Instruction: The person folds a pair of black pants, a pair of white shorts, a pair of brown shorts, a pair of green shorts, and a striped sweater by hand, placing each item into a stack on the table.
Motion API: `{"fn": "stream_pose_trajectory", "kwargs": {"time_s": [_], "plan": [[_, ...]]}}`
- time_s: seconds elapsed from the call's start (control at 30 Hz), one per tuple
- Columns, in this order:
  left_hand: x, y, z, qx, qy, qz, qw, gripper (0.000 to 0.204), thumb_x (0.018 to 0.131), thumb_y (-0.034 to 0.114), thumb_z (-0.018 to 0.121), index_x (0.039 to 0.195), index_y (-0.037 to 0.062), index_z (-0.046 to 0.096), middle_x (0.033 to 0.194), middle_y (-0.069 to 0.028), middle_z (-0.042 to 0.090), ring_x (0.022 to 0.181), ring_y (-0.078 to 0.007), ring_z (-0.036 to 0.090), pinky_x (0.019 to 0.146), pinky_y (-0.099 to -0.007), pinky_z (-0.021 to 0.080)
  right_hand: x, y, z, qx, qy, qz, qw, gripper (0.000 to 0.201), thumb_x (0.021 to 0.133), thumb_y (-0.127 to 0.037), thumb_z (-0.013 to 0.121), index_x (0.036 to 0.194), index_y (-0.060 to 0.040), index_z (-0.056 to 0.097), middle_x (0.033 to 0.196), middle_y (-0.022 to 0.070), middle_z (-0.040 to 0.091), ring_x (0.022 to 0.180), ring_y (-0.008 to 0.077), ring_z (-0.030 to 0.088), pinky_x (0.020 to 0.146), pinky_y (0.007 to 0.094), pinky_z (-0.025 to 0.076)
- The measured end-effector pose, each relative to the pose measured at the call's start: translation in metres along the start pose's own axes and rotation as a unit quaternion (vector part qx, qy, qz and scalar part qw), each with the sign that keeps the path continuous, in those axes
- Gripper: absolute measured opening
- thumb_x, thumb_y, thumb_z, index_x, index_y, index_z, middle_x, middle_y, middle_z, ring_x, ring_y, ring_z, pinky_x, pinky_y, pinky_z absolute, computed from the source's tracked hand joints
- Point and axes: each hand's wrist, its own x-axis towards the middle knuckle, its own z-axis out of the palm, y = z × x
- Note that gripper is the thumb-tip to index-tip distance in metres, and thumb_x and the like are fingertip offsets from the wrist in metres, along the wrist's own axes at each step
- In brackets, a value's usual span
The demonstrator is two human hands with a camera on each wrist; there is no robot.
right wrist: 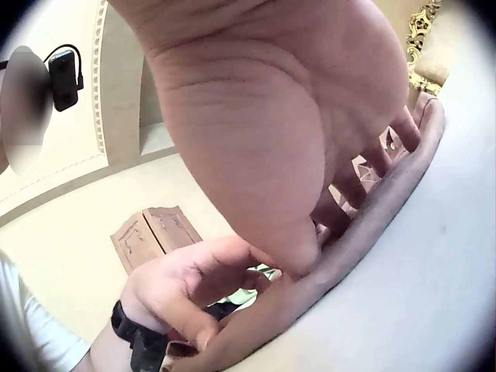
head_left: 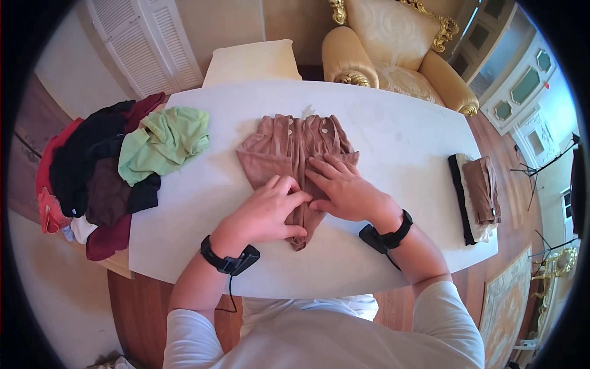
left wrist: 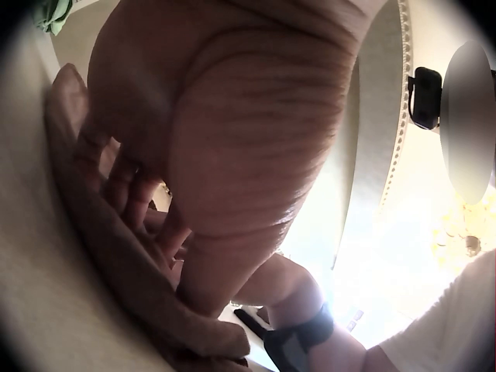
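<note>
A brown garment (head_left: 268, 154) lies on the white table in front of me, its gathered top edge facing away and pale buttons on two strips. Toward me it narrows to a point. My left hand (head_left: 264, 209) rests on its lower left part, fingers bent, with the thumb on the cloth near the pointed end and apart from the fingers. On the lower right part my right hand (head_left: 350, 190) lies with fingers spread and pressing on the cloth. In the right wrist view the garment (right wrist: 372, 209) lies flat and thin under both hands.
At the left a heap of dark and red clothes (head_left: 86, 160) sits beside the table, with a light green garment (head_left: 166, 141) on top. A folded stack of clothes (head_left: 481, 190) lies at the table's right edge. A gold armchair (head_left: 347, 52) and a cream chair (head_left: 252, 61) stand behind.
</note>
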Motion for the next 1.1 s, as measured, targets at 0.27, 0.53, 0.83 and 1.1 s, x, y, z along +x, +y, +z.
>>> {"fn": "stream_pose_trajectory", "kwargs": {"time_s": [0.27,0.53,0.83,1.1], "plan": [[0.0,-0.001,-0.01,-0.09,0.04,-0.028,0.995,0.049,0.082,0.026,0.086,0.124,0.0058,0.068,0.12,-0.0134,0.061,0.113,-0.0298,0.063,0.095,-0.0406,0.054,-0.002,0.002,-0.014,0.02,-0.014,-0.009,1.0,0.074,0.093,-0.033,0.076,0.153,-0.0002,0.049,0.166,0.0218,0.036,0.157,0.0459,0.027,0.126,0.053,0.03],[0.001,-0.034,-0.025,-0.081,0.216,-0.093,0.968,0.012,0.094,0.0,0.068,0.105,0.0035,0.067,0.102,-0.0081,0.064,0.087,-0.0207,0.067,0.076,-0.0307,0.054,-0.008,-0.02,-0.043,0.055,0.03,-0.05,0.997,0.053,0.085,-0.014,0.079,0.134,-0.0015,0.061,0.141,0.019,0.056,0.136,0.0416,0.051,0.11,0.0465,0.047],[-0.013,-0.026,-0.034,-0.097,-0.002,-0.066,0.993,0.043,0.072,0.012,0.09,0.105,0.0062,0.062,0.114,-0.0075,0.058,0.104,-0.0244,0.059,0.092,-0.0358,0.051,-0.016,-0.038,-0.032,0.091,-0.106,-0.046,0.989,0.026,0.082,0.0,0.067,0.107,0.0002,0.065,0.11,0.0184,0.064,0.1,0.039,0.068,0.082,0.0466,0.056],[-0.002,-0.027,-0.012,-0.033,0.026,-0.04,0.998,0.05,0.07,0.02,0.095,0.103,0.0077,0.06,0.117,-0.0088,0.053,0.115,-0.0298,0.054,0.099,-0.0385,0.048,-0.015,-0.042,-0.02,0.047,-0.094,-0.056,0.993,0.05,0.074,-0.017,0.088,0.114,-0.005,0.061,0.112,0.0137,0.059,0.11,0.036,0.062,0.091,0.0451,0.053]]}}
